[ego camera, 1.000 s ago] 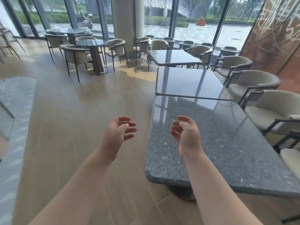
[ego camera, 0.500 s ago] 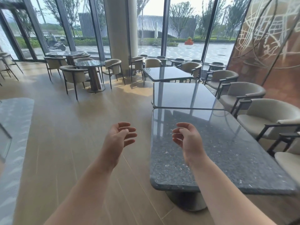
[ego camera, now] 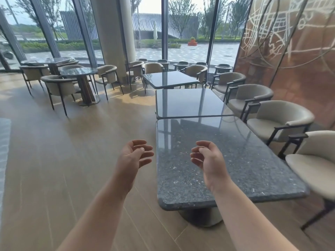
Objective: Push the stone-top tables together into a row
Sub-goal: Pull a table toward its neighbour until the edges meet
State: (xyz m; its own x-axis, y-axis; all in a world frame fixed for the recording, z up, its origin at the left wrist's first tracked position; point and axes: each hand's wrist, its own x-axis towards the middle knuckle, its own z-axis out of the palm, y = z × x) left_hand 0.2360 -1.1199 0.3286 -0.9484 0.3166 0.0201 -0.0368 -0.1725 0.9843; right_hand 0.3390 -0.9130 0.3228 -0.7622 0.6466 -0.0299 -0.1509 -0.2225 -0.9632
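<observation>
Stone-top tables stand in a line running away from the person: the near bench point(ego camera: 226, 160) and the middle bench point(ego camera: 190, 102) look to meet edge to edge, though the middle one sits slightly askew, while the far bench point(ego camera: 168, 78) lies beyond the middle bench with a visible gap of floor between them and a clear twist out of line. Over the last second the view has risen and drawn back from the near bench, so the whole row now shows, and both hands have kept the same empty pose. The left hand point(ego camera: 134, 156) hovers over the wooden floor point(ego camera: 63, 160) just left of the near bench, its grip loose, fingers lightly curled round nothing; the right hand point(ego camera: 206, 160) hangs above the near bench's top, its grip likewise slack and holding nothing, apparently clear of the stone. That suggests the near pair is judged done and the far bench is the remaining piece. Cream armchairs point(ego camera: 279, 120) line the right side of the near bench; a round table point(ego camera: 79, 71) stands well off to its far left.
</observation>
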